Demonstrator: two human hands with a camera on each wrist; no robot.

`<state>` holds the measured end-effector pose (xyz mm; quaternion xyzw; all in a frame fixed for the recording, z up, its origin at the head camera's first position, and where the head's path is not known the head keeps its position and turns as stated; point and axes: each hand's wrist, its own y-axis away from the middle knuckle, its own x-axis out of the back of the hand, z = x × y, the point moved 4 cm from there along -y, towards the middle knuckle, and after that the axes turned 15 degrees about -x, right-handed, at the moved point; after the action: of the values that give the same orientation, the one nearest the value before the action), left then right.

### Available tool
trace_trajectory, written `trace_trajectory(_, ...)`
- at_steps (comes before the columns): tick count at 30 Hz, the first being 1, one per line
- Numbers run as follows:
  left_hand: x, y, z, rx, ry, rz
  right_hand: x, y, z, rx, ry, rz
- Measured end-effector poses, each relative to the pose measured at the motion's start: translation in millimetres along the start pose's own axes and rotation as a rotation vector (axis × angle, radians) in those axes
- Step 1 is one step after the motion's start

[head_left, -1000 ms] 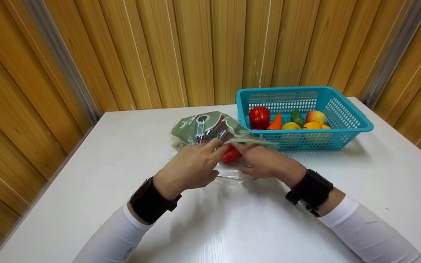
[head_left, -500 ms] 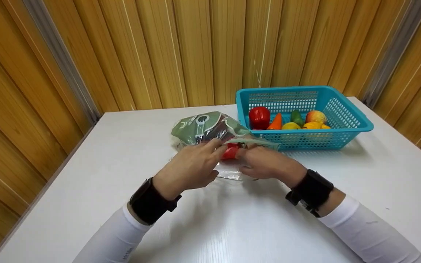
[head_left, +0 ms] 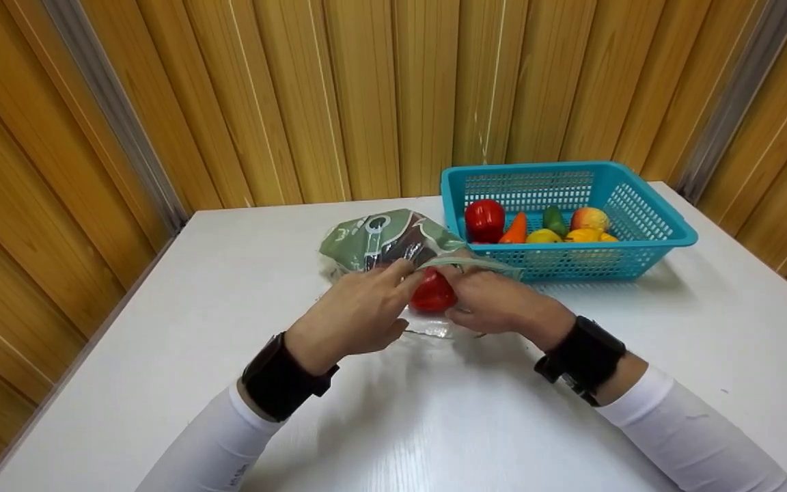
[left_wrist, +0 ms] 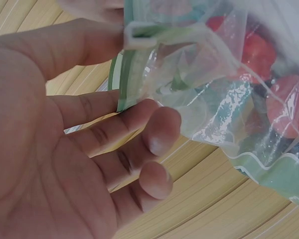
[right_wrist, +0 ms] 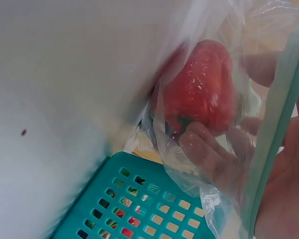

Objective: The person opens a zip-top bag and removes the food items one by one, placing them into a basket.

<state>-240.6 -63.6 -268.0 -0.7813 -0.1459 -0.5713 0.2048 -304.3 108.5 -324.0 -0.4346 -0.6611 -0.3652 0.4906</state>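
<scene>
At the center of the head view, a person's left hand pinches the edge of a clear, green-printed bag, while the right hand is inside its mouth. A red pepper sits in the bag between the two hands; right fingers touch its stem end, though whether they grasp it cannot be told. More red items show through the plastic at right in the left wrist view. At upper right of the head view, a teal basket holds a second pepper, a carrot, a green item and yellow-toned fruit.
</scene>
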Motion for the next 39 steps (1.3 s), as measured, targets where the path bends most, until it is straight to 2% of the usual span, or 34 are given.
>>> trace_trajectory(4,-0.7,0.5,0.3,-0.009,-0.005,0.007,-1.4,-1.3,-0.5,0.002,0.002,-0.013)
trace_trajectory(10,1.2,0.9,0.4,-0.009,0.010,0.026,-0.2,0.4,0.2,-0.012,0.006,0.010)
trace_trajectory(19,0.6,0.8,-0.4,0.005,0.038,0.011,1.3,1.3,-1.1,0.064,0.007,0.047)
trace_trajectory(34,0.7,0.1,-0.2,0.013,0.019,-0.037,-5.8,2.4,1.5,0.000,0.088,-0.035)
trace_trajectory(39,0.6,0.5,0.0,0.001,0.004,-0.019,-6.6,3.6,-0.7,0.075,0.046,-0.024)
